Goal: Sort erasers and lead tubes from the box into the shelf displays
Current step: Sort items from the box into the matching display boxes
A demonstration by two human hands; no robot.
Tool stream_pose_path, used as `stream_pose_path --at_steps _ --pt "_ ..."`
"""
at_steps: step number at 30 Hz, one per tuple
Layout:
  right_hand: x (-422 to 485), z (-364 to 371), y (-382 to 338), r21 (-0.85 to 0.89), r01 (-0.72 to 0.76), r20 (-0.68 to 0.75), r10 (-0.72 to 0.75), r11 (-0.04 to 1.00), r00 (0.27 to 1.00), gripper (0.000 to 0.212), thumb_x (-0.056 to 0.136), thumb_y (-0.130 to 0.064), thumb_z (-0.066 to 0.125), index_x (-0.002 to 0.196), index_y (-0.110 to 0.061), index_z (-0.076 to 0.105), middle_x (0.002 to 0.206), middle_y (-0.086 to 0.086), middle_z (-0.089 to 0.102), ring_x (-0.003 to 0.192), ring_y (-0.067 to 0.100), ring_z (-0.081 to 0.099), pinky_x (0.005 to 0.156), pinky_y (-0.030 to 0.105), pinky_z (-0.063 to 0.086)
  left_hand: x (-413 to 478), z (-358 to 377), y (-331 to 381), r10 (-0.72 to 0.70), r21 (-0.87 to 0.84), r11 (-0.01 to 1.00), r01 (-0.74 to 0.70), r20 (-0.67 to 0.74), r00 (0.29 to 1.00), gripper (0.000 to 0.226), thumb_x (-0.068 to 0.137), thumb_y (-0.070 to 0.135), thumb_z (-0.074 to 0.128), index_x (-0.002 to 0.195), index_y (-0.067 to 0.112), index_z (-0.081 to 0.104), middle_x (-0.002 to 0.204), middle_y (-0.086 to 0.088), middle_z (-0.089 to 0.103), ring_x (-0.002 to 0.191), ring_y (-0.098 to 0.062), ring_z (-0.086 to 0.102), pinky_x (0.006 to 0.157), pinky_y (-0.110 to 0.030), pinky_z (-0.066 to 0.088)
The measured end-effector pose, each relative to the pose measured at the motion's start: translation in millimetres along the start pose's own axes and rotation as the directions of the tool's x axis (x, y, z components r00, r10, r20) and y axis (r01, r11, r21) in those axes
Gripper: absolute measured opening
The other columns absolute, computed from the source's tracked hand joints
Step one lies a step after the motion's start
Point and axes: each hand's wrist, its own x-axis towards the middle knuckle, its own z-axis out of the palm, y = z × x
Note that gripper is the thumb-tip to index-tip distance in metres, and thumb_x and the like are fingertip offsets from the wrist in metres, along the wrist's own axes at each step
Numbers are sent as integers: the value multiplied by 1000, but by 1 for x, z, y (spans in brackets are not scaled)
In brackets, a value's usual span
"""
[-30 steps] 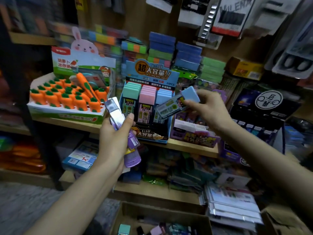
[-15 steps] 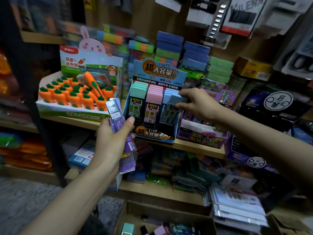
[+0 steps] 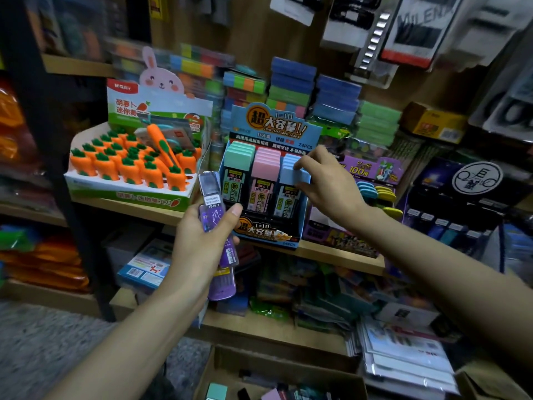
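Observation:
My left hand [image 3: 202,241] grips purple lead tubes [image 3: 217,226] upright in front of the shelf, thumb across them. My right hand [image 3: 326,183] pinches the cap of a blue lead tube [image 3: 292,177] standing in the front of the right column of the blue lead display [image 3: 268,235]. The display holds green [image 3: 238,166], pink [image 3: 265,168] and blue columns of tubes. Below, the cardboard box [image 3: 288,362] lies open with several small items inside.
A carrot eraser display [image 3: 129,171] with a rabbit header stands left of the lead display on the wooden shelf [image 3: 346,255]. A purple lead display [image 3: 372,171] sits to the right. Stacked colourful packs fill the back; packaged goods crowd the lower shelf.
My right hand carried the blue tube from the air down into the display's right column and now holds its cap there. My left hand stayed put with the purple tubes.

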Motion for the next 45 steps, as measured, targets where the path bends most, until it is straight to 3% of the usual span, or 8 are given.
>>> stream_pose_path --at_steps 7,11,19,25,28,31,37,45 --pt "-36 -21 -23 321 -147 56 136 936 989 18 93 -30 55 103 -16 60 100 0 54 88 6 49 73 18 39 -13 18 -1 -51 43 998 46 116 992 22 81 26 69 94 16 55 75 -1 62 48 -1 58 42 -16 46" --pt "-77 -34 -46 800 -474 400 262 369 878 28 91 -37 56 82 -13 65 74 -4 61 60 -1 52 54 12 39 -26 38 -7 -74 151 988 33 268 961 22 79 20 71 95 17 56 74 2 65 50 -1 60 46 -16 49" --pt "-131 -40 -23 759 -651 621 302 -2 723 15 84 -25 69 74 -17 60 62 -5 65 53 4 59 47 16 44 -54 73 -26 -65 267 958 -100 544 836 28 75 17 75 92 28 55 74 15 70 67 8 63 59 -7 46" --pt "-156 -49 7 778 -611 615 375 -147 693 14 87 -13 63 75 -14 57 55 -4 62 63 12 61 53 19 46 -64 105 -34 -130 299 954 -25 488 863 40 76 61 46 92 27 59 73 9 67 60 4 59 59 -16 45" --pt "-159 -64 31 804 -564 580 462 -189 671 23 88 -12 62 68 -16 52 52 -3 61 60 14 57 50 22 40 -62 122 -37 -192 294 954 54 465 864 23 94 44 44 87 25 57 61 7 63 51 0 57 53 -24 45" --pt "-157 -88 69 886 -447 425 599 -122 678 23 86 -12 64 66 -19 54 61 1 63 59 14 57 51 21 44 -60 138 -40 -243 255 958 131 482 842 13 97 26 44 91 22 54 56 6 62 45 -5 55 41 -21 44" --pt "-185 -114 164 674 -543 -117 798 501 591 15 80 -22 74 79 -18 60 78 5 66 69 17 65 60 33 52 -63 157 -50 -224 225 967 121 522 823 10 97 26 45 93 22 54 64 5 65 51 -9 57 45 -26 46" --pt "-203 -82 196 356 -588 -165 668 727 726 14 86 -17 67 97 -11 62 89 -2 66 78 5 61 74 23 49 -65 166 -50 -203 176 976 131 497 843 11 97 23 45 93 20 55 62 6 65 49 -7 57 42 -22 47"
